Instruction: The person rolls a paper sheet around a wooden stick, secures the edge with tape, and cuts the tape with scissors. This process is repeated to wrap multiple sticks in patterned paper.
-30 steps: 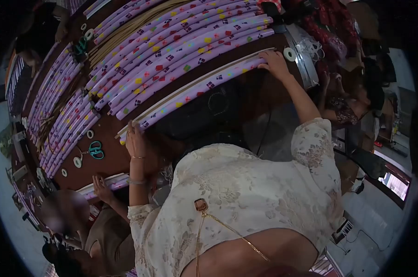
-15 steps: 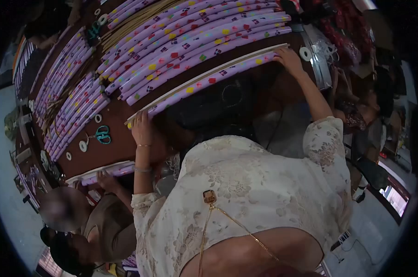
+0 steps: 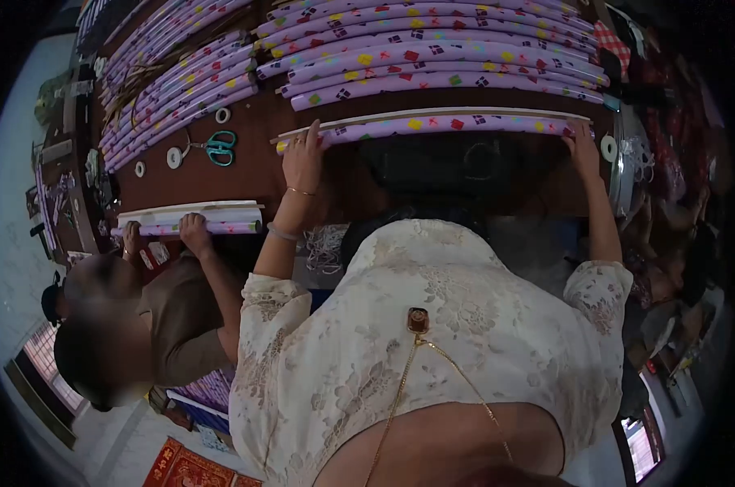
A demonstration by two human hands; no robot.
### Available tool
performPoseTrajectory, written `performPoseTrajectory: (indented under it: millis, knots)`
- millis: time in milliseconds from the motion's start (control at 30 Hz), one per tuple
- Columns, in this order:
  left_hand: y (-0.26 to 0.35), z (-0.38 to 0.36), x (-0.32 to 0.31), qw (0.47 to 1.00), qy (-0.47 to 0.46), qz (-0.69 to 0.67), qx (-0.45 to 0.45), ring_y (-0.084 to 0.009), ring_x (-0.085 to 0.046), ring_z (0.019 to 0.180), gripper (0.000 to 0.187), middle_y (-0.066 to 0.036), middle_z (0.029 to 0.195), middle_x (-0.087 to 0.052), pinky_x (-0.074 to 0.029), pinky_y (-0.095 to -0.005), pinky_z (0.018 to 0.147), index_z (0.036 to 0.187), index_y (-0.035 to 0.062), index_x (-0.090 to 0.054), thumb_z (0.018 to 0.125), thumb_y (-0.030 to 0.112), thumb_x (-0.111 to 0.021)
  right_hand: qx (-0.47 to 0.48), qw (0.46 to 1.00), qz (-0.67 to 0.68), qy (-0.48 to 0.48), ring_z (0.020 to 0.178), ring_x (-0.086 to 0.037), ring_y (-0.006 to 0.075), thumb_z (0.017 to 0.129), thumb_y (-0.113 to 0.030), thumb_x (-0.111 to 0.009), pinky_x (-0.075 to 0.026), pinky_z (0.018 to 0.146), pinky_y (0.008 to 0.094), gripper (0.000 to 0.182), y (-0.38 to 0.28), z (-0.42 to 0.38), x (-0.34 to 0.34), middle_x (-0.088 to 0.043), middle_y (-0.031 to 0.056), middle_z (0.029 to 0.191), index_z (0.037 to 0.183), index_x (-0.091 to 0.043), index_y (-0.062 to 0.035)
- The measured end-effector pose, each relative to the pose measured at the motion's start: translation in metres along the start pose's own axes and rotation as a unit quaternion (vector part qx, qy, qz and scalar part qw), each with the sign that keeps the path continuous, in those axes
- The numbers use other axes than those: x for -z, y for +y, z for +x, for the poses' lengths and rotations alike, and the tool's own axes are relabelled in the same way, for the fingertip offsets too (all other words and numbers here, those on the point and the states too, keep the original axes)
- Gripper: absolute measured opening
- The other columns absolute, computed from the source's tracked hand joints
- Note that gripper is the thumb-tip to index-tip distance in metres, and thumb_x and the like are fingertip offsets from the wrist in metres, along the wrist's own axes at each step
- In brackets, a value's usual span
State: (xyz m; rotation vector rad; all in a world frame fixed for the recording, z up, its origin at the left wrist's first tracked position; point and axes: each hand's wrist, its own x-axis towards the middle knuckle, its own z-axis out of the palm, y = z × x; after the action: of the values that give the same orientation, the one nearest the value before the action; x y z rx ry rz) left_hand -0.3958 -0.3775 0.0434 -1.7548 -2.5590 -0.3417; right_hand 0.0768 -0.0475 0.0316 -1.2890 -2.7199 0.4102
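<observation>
A long purple roll of gift wrapping paper (image 3: 457,124), printed with small coloured presents, lies across the near edge of the brown table. A narrow pale strip (image 3: 432,111) runs along its far side. My left hand (image 3: 302,166) is closed over the roll's left end, fingers bent across the paper. At the opposite end, my right hand (image 3: 583,152) grips it with the thumb on the near side and fingertips on top. Just beyond lies a row of similar finished-looking rolls (image 3: 441,79).
Left of me, a co-worker's hands (image 3: 195,234) hold another purple roll (image 3: 229,227). Teal-handled scissors (image 3: 220,148) and white tape rolls (image 3: 174,157) lie on the table (image 3: 254,174). Another tape roll (image 3: 609,148) is by my right hand. A black object (image 3: 424,161) sits below my roll.
The view has turned, so the roll now looks nearly level instead of slanting. Both my hands stay at its ends. The co-worker's roll and both their hands show more fully.
</observation>
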Motion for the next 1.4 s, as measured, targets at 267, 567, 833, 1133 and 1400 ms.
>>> performPoseTrajectory:
  millis: [267,567,833,1133,1400]
  knots:
    - [0.004,-0.016,-0.012,0.996,0.049,-0.070,-0.010,-0.0290,-0.050,0.101,0.032,-0.013,0.105,-0.053,-0.040,-0.0389,0.090,0.103,0.0025,-0.049,0.074,0.013,-0.058,0.054,0.998,-0.014,-0.010,0.107,-0.046,0.0344,0.082,-0.005,-0.053,-0.041,0.086,0.0387,0.029,0.006,0.010,0.002,-0.046,0.0139,0.116,0.110,-0.048,-0.0052]
    - [-0.001,-0.015,-0.020,0.997,0.062,-0.040,-0.016,-0.0287,-0.046,0.109,0.030,-0.013,0.108,-0.050,-0.037,-0.0399,0.094,0.108,0.0032,-0.049,0.079,0.007,-0.047,0.166,0.970,-0.174,0.048,0.106,-0.046,0.0315,0.080,-0.009,-0.055,-0.036,0.089,0.0423,0.029,0.012,0.015,0.004,-0.048,0.0122,0.113,0.109,-0.051,-0.0079]
    - [0.010,-0.012,-0.006,0.997,0.082,0.013,-0.006,-0.0286,-0.049,0.096,0.032,-0.012,0.102,-0.050,-0.042,-0.0381,0.082,0.106,0.0036,-0.054,0.074,0.008,-0.056,0.030,0.976,-0.215,-0.020,0.099,-0.050,0.0243,0.082,-0.021,-0.054,-0.036,0.083,0.0378,0.032,-0.010,0.012,0.017,-0.051,0.0067,0.107,0.114,-0.054,-0.0186]
    - [0.009,-0.005,-0.004,0.998,0.061,0.004,-0.024,-0.0277,-0.053,0.094,0.040,-0.011,0.100,-0.055,-0.045,-0.0375,0.080,0.117,0.0073,-0.050,0.078,0.009,-0.055,0.053,0.988,-0.142,0.042,0.098,-0.051,0.0264,0.082,-0.020,-0.055,-0.036,0.088,0.0369,0.025,0.000,0.016,0.011,-0.054,0.0059,0.105,0.105,-0.055,-0.0109]
    - [0.004,-0.001,-0.014,0.994,0.096,0.002,-0.050,-0.0300,-0.048,0.109,0.039,-0.013,0.111,-0.053,-0.041,-0.0381,0.090,0.114,0.0056,-0.050,0.077,0.014,-0.060,0.110,0.965,-0.203,0.120,0.100,-0.050,0.0222,0.078,-0.025,-0.059,-0.031,0.094,0.0432,0.041,-0.011,0.015,0.009,-0.050,0.0034,0.111,0.117,-0.050,-0.0163]
